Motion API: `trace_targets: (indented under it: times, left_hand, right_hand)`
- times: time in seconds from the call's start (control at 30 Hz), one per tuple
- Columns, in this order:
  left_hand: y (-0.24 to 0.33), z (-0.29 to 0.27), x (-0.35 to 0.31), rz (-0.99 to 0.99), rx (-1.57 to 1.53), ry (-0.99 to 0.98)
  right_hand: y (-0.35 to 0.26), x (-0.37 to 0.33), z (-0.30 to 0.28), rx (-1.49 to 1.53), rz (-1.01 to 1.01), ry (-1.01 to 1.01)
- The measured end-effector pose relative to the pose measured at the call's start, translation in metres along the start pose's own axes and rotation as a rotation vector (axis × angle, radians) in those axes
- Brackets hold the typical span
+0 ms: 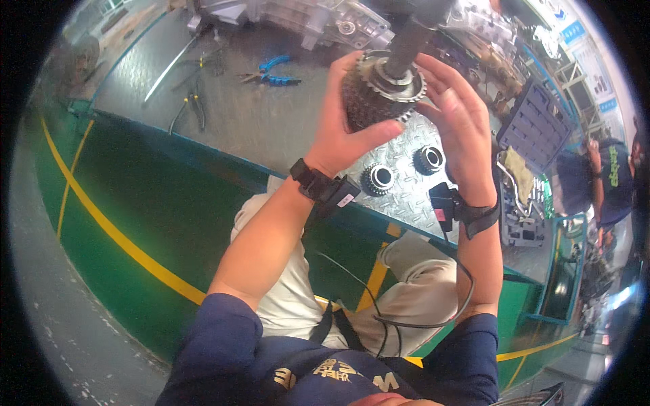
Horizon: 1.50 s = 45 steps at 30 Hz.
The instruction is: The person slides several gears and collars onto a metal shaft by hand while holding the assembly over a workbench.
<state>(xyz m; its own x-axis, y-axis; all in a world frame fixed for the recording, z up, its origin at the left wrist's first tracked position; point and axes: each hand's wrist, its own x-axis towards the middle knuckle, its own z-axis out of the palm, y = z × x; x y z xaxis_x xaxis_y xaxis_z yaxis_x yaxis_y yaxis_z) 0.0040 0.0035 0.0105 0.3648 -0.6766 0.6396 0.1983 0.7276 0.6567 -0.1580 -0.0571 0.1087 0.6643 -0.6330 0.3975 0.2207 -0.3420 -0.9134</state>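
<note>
The gear stack (pixel 365 101) is between the two hands, over the far part of the textured plate (pixel 416 199), with the dark shaft (pixel 405 54) rising from its middle toward the top edge of the view. I cannot tell if its lower end touches the plate.

The left hand (pixel 342 132) is clamped on the near left side of the stack, its thumb along the lower part and its other fingers going up the far side. The right hand (pixel 460 111) curves around the right side with fingers somewhat apart; I cannot tell if they press on it.

In my judgement, the step in hand is to support and steady the stack. For this it is good to share the weight on both palms, to hold the stack in line with the shaft, and to keep fingertips away from the toothed edges, which can pinch.

Two loose gears, the left one (pixel 378 179) and the right one (pixel 429 160), stand apart on the plate, near the wrists, so low wrists could knock them. The cable (pixel 467 287) by the right forearm should hang free.

Farther left, on the tabletop (pixel 227 135), lie blue pliers (pixel 276 73) and yellow-marked pliers (pixel 191 111), well apart from the work.
</note>
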Motion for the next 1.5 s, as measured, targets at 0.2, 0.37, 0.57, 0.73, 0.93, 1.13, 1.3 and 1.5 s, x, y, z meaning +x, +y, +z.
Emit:
trace_targets:
  times: [0.2, 0.37, 0.57, 0.73, 0.93, 1.13, 1.3, 1.5]
  left_hand:
    - [-0.012, -0.017, -0.001, 0.063, 0.0, -0.035]
    - [-0.01, -0.016, -0.007, -0.048, 0.105, 0.073]
    - [-0.019, -0.016, 0.003, -0.153, -0.17, 0.168]
    - [-0.01, -0.019, 0.008, -0.242, -0.25, 0.222]
    - [-0.011, -0.017, 0.006, -0.298, -0.248, 0.179]
    - [-0.003, -0.009, 0.003, -0.298, -0.071, 0.229]
    - [-0.012, -0.007, 0.003, -0.268, -0.025, 0.326]
    - [-0.005, -0.005, 0.004, -0.292, -0.159, 0.312]
  right_hand:
    - [0.024, -0.033, -0.063, -0.006, 0.076, 0.146]
    - [0.043, -0.065, -0.104, -0.179, 0.263, 0.314]
    - [0.06, -0.08, -0.141, -0.312, 0.39, 0.398]
    - [0.083, -0.088, -0.163, -0.464, 0.304, 0.41]
    - [0.101, -0.109, -0.191, -0.804, 0.317, 0.295]
    - [0.116, -0.126, -0.188, -1.317, 0.356, 0.092]
    - [0.123, -0.129, -0.183, -1.321, 0.381, 0.162]
    - [0.116, -0.112, -0.19, -0.705, 0.416, 0.337]
